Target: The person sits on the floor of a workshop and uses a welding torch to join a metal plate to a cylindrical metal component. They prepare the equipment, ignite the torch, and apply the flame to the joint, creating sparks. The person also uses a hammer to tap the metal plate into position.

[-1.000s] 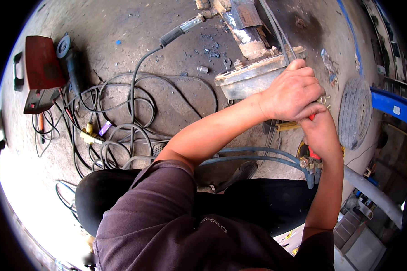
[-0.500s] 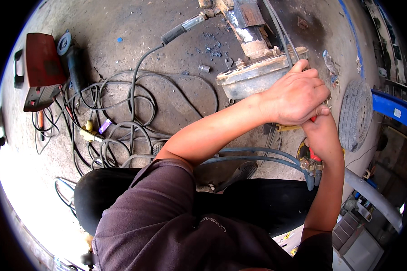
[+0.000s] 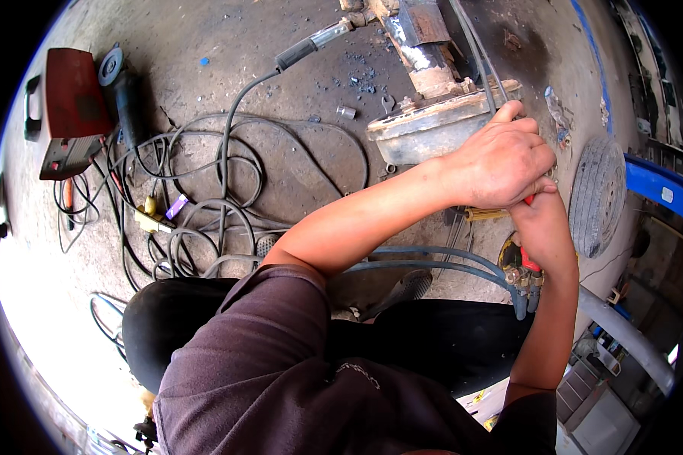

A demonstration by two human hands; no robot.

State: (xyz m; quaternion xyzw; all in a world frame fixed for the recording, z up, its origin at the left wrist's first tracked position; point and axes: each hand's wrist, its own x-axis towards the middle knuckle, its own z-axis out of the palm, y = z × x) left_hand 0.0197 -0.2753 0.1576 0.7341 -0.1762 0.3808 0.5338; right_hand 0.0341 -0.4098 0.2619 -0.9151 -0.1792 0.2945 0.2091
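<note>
A gas cutting torch (image 3: 533, 265) with red grip parts, brass fittings and long thin metal tubes (image 3: 479, 57) lies in my hands on the right side. My right hand (image 3: 540, 224) is closed around its handle, just above the fittings. Across from the left comes my left arm, with my left hand (image 3: 508, 163) closed on the torch at the base of the tubes; its fingertips are mostly hidden. Two blue-grey hoses (image 3: 432, 254) run left from the fittings. Beyond my hands lies a rusty axle part with a round grey drum (image 3: 432, 135); the tubes pass over its right side.
A clamp (image 3: 315, 47) with a black cable grips the axle part. Coiled cables (image 3: 224, 174) lie at the left, near a red welding machine (image 3: 72, 106) and an angle grinder (image 3: 125, 98). A wrench (image 3: 388, 103) and socket (image 3: 346, 112) lie by the drum; a tyre (image 3: 596, 193) stands right.
The view has shifted slightly. Both hands keep their hold on the torch, with almost no visible movement.
</note>
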